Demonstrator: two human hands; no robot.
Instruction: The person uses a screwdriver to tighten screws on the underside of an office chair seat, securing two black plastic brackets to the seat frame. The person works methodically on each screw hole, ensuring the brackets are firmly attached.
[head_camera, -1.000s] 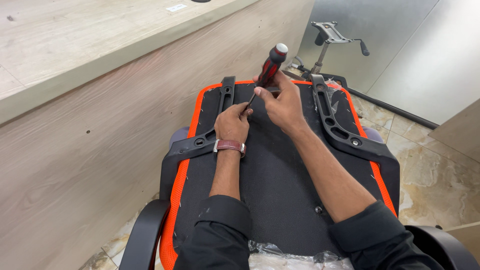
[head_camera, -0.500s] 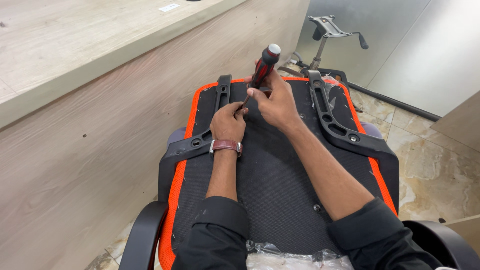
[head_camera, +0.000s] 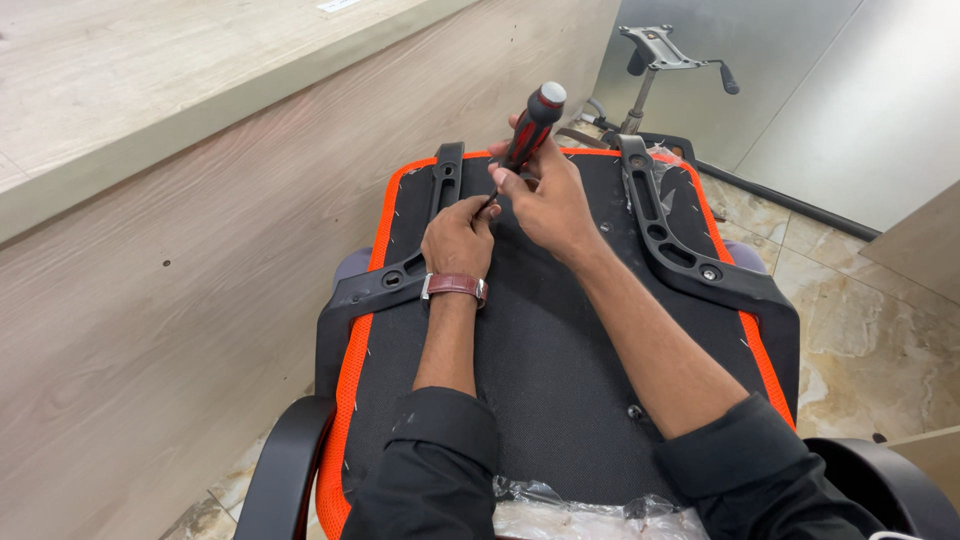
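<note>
An upturned office chair seat (head_camera: 560, 380) lies before me, black underside with an orange mesh rim. My right hand (head_camera: 545, 195) grips a red-and-black screwdriver (head_camera: 530, 125), its shaft pointing down-left at the seat. My left hand (head_camera: 458, 235), a brown watch strap on its wrist, pinches at the screwdriver's tip; whatever it holds there is hidden by the fingers. Black plastic armrest brackets lie on either side, the left bracket (head_camera: 400, 270) and the right bracket (head_camera: 680, 250).
A wooden desk panel (head_camera: 180, 250) rises close on the left with its top (head_camera: 150, 60) above. A chair base with a metal tilt mechanism (head_camera: 660, 55) stands beyond the seat. Marble floor tiles (head_camera: 870, 340) show on the right. Clear plastic wrap (head_camera: 570, 510) lies near me.
The screwdriver handle has tilted a little more upright and both hands have shifted slightly on the seat; the camera view has also moved.
</note>
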